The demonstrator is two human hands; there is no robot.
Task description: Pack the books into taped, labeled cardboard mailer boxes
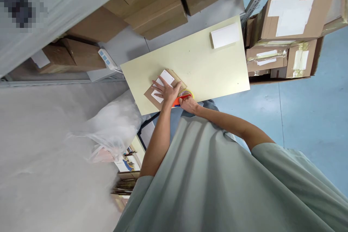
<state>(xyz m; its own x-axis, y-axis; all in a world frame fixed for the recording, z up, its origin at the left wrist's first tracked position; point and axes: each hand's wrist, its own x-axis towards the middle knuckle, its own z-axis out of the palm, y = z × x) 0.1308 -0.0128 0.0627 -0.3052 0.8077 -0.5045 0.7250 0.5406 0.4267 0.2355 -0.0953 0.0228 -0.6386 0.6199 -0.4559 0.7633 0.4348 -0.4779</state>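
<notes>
On the pale yellow tabletop (217,69) lies a small cardboard box (151,93) with white labels on its top, set at an angle near the front edge. My left hand (168,91) rests on the box with its fingers spread. Just right of it, my right hand (189,104) is closed round an orange-red tape dispenser (177,100) that carries a roll of tape with a yellow rim. The dispenser is at the box's near right corner, partly hidden by my right fingers.
A white paper or flat box (225,36) lies at the table's far right. Cardboard boxes (154,7) stand behind the table, more (293,18) are stacked at the right. A power strip (107,58) is at the back left, plastic bags (116,119) at the left.
</notes>
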